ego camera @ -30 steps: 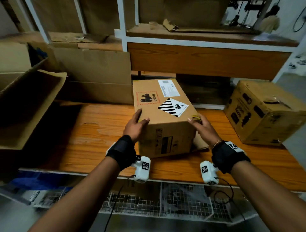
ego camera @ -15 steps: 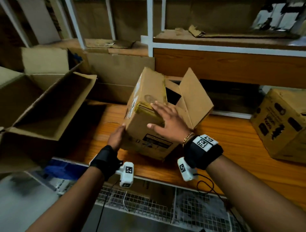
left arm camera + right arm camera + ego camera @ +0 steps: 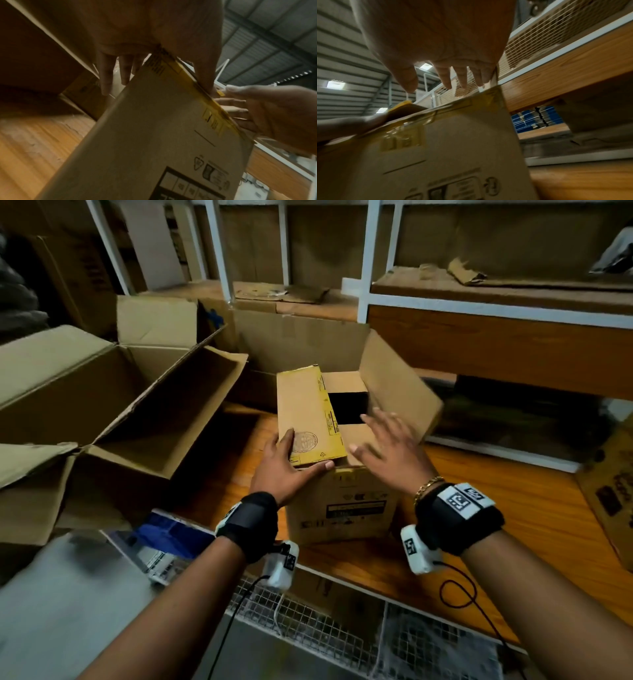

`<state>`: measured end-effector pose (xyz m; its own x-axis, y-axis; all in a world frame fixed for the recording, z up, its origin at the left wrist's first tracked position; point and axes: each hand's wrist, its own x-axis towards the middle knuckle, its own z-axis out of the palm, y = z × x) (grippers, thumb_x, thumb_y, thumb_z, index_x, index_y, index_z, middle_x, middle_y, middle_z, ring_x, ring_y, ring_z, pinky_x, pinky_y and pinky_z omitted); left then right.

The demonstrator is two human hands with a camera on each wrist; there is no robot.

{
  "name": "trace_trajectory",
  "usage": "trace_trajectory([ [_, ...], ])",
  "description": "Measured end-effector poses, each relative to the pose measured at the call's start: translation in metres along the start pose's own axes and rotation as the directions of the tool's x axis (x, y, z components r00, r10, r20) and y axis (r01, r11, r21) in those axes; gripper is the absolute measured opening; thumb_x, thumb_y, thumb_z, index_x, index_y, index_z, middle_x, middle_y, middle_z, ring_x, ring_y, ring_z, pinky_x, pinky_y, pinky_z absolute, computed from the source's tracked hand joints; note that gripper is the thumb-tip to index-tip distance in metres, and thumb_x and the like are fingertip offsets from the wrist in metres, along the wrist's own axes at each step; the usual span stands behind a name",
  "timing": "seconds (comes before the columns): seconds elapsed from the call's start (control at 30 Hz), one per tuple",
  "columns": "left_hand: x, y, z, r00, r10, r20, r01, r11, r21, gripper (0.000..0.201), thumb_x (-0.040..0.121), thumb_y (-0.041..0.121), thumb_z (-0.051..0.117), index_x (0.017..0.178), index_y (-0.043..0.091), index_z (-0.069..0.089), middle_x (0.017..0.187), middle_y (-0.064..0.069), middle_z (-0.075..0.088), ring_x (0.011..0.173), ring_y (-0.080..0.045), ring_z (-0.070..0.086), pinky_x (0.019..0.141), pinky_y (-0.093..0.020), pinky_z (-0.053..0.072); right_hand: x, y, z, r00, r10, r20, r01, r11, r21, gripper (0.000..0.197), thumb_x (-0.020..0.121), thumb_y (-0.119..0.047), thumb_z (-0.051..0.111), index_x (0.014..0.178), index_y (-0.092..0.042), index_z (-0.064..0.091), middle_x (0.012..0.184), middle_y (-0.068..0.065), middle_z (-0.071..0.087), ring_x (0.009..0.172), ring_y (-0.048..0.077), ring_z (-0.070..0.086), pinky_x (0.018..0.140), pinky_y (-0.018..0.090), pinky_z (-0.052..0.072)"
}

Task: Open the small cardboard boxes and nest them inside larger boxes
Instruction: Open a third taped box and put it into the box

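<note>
A small cardboard box (image 3: 339,505) stands upright on the wooden shelf (image 3: 513,529), its top half open. Its left flap (image 3: 305,409), edged with yellow tape, lies across the top. The right flap (image 3: 394,385) stands up and outward, and a dark gap shows between them. My left hand (image 3: 284,470) rests over the near left top corner, thumb along the front edge and fingers straight down the left side (image 3: 106,75). My right hand (image 3: 387,446) hovers blurred over the near right of the top, fingers spread and holding nothing. A large open box (image 3: 120,405) lies to the left.
A printed box (image 3: 613,494) sits at the right edge of the shelf. A wooden upper shelf front (image 3: 496,347) overhangs behind. Flat cardboard leans at the back. A wire mesh basket (image 3: 342,631) and a blue and white package (image 3: 164,539) lie below the shelf edge.
The small box was tipped over and now stands upright with its open flaps on top. My right hand left the box's side and hovers above it. My left hand moved up to the top corner.
</note>
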<state>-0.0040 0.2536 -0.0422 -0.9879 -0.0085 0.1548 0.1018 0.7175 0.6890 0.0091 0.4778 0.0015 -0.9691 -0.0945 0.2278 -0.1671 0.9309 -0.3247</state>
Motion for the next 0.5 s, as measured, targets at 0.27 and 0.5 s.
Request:
trace_trajectory([
  [0.27, -0.001, -0.001, -0.003, 0.998, 0.053, -0.043, -0.054, 0.999, -0.001, 0.092, 0.079, 0.086, 0.017, 0.154, 0.033, 0.019, 0.156, -0.001, 0.032, 0.134, -0.025, 0.044, 0.101, -0.04, 0.041, 0.002, 0.058, 0.005, 0.959, 0.234, 0.162, -0.253, 0.962, 0.106, 0.084, 0.078, -0.085, 0.03, 0.148, -0.04, 0.028, 0.16, -0.001, 0.026, 0.141, 0.029, 0.034, 0.109, 0.047, 0.034],
  [0.5, -0.024, -0.029, -0.009, 0.916, -0.255, -0.308, 0.117, 0.907, -0.405, 0.074, 0.087, 0.074, 0.037, 0.104, 0.007, 0.062, 0.082, -0.002, 0.063, 0.085, -0.027, 0.064, 0.083, -0.038, 0.051, 0.032, 0.052, -0.016, 0.916, 0.23, 0.329, -0.177, 0.967, -0.183, 0.09, 0.077, -0.082, 0.041, 0.151, -0.034, 0.027, 0.161, 0.005, 0.018, 0.144, 0.034, 0.02, 0.112, 0.052, 0.026],
])
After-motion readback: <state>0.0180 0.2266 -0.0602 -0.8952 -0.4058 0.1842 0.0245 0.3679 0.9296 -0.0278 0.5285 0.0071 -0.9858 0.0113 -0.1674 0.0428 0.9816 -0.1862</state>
